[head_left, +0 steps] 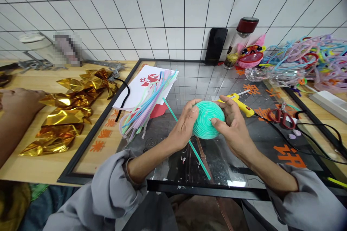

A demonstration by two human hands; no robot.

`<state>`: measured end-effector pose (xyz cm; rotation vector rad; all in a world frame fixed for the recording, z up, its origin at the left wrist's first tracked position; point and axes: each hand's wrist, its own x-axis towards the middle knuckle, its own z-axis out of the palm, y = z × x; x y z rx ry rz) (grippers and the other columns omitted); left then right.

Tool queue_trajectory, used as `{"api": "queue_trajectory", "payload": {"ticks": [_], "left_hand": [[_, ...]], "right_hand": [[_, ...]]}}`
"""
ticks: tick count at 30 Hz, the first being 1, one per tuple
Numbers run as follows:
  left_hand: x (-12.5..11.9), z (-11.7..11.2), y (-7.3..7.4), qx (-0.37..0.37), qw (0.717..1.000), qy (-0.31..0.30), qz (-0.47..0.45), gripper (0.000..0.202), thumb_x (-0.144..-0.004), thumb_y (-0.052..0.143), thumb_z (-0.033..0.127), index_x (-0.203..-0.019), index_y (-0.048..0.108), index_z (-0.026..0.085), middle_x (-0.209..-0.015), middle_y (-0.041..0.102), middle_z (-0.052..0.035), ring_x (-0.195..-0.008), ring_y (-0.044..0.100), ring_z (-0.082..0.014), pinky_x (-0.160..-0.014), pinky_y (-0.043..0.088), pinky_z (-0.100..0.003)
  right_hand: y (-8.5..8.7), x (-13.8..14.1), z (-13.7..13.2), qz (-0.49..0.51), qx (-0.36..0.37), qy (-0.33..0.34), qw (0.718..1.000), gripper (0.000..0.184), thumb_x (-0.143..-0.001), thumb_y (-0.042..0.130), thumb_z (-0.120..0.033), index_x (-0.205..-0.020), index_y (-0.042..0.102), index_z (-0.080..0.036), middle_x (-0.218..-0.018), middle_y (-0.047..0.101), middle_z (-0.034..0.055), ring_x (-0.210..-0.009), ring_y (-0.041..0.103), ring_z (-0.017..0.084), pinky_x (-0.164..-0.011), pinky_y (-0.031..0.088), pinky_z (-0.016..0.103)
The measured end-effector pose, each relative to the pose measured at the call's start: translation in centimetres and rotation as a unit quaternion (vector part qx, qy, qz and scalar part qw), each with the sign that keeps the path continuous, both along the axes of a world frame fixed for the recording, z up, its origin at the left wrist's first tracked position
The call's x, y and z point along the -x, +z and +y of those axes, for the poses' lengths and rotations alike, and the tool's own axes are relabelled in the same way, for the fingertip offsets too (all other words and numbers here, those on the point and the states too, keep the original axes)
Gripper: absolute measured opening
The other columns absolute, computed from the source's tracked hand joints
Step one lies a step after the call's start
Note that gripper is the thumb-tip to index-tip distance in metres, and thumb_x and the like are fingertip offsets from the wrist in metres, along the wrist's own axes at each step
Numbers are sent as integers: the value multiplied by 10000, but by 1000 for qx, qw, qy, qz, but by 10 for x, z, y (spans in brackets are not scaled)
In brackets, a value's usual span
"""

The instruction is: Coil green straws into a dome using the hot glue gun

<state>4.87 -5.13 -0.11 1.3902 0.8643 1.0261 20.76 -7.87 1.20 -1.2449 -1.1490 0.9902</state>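
Between my two hands, above the glass-topped table, is a round turquoise disc [208, 124] coiled in a tight spiral from what looks like pipe cleaner. My left hand [187, 124] grips its left edge, thumb on top. On the other side my right hand [233, 126] holds the right edge, its thumb pressing near the spiral's centre. The fingers under the disc are hidden. A loose turquoise pipe cleaner [199, 160] lies slantwise below my left wrist. Just behind my right hand rests a yellow hot glue gun [244, 107].
Pipe cleaners [149, 106] lie on white paper [162, 74] to the left. Red-handled scissors [283, 117] and black cords are at right. A phone [216, 46] and glass bottle [234, 48] stand by the wall. Another person's arm [18, 115] reaches beside gold foil pieces [67, 115].
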Motion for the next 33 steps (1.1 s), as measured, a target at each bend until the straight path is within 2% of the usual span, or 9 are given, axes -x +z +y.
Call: {"api": "queue_trajectory", "payload": {"ticks": [5, 8, 14, 20, 29, 33], "left_hand": [[1, -1, 6, -3, 999, -8, 42, 433, -983, 456, 439, -1349, 447, 208, -1465, 492, -116, -1332, 484, -286, -1145, 363, -459], [1, -1, 9, -15, 998, -9, 62, 433, -970, 459, 400, -1351, 429, 197, -1476, 474, -128, -1354, 460, -297, -1154, 351, -475], [1, -1, 10, -35, 997, -13, 69, 462, -961, 471, 425, -1353, 400, 193, -1472, 457, -142, -1353, 453, -294, -1153, 348, -476], [2, -2, 10, -28, 997, -25, 69, 597, -914, 566, 486, -1376, 362, 168, -1472, 438, -168, -1357, 442, -317, -1145, 354, -482], [1, -4, 15, 3, 998, -27, 49, 676, -858, 678, 516, -1374, 377, 199, -1439, 481, -145, -1315, 485, -319, -1094, 410, -476], [1, -3, 13, 20, 999, -27, 35, 657, -863, 675, 490, -1378, 382, 206, -1414, 503, -136, -1266, 523, -305, -1034, 463, -452]], "right_hand": [[-3, -3, 0, -21, -14, 11, 1000, 698, -743, 740, -384, -1348, 403, -294, -1310, 560, 94, -1245, 560, 267, -1080, 457, 507], [-3, -3, 0, -15, -11, 13, 1000, 704, -737, 745, -364, -1347, 402, -294, -1306, 565, 94, -1247, 559, 267, -1090, 449, 513], [-3, -2, 0, -23, -8, 7, 1000, 717, -733, 735, -388, -1359, 399, -286, -1316, 548, 101, -1249, 551, 272, -1087, 446, 508], [-1, -1, -1, -15, -3, 9, 1000, 713, -718, 749, -369, -1340, 409, -289, -1315, 550, 102, -1244, 556, 282, -1080, 456, 515], [2, -1, -1, -8, 4, 8, 1000, 738, -699, 787, -368, -1331, 414, -292, -1317, 549, 99, -1254, 549, 283, -1090, 450, 512], [2, -1, -3, 6, 6, 18, 1000, 743, -712, 793, -377, -1343, 409, -297, -1323, 544, 96, -1261, 546, 279, -1083, 460, 504]]}}
